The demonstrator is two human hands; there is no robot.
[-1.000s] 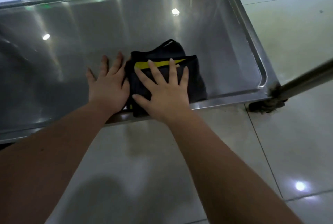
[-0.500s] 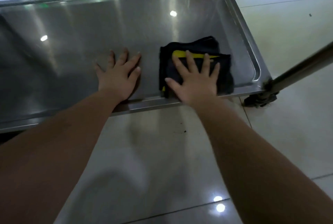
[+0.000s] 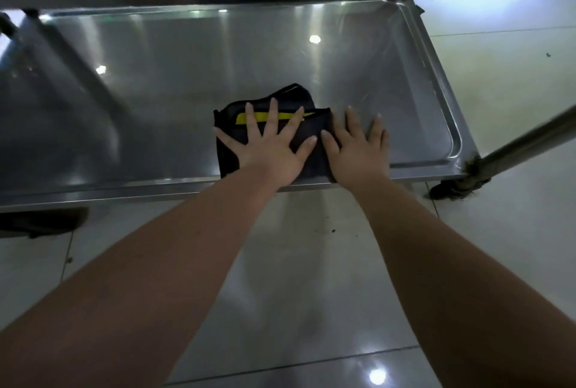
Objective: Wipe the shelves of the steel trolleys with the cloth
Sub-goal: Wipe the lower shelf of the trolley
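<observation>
We are looking down on the lowest steel shelf [image 3: 187, 82] of a trolley, a shallow tray with a raised rim, and we take that shelf as our landmark. The cloth [image 3: 314, 135], dark and folded with a yellow stripe [image 3: 280, 116] across its far part, lies on the shelf against the near rim, a little right of the shelf's middle. Our left hand [image 3: 268, 150] lies flat on top of the cloth, palm down, fingers spread wide and gripping nothing. Our right hand [image 3: 358, 150] lies flat too, fingers spread wide, on the bare steel just right of the cloth; its thumb touches the cloth's right edge. Both wrists cross the shelf's near rim. At the shelf's near right corner a steel upright [image 3: 530, 135] slants away to the right, and a dark caster [image 3: 452, 191] sits on the pale tiled floor [image 3: 296, 263] below that corner. Ceiling lights show as bright spots on the shelf and on the floor.
</observation>
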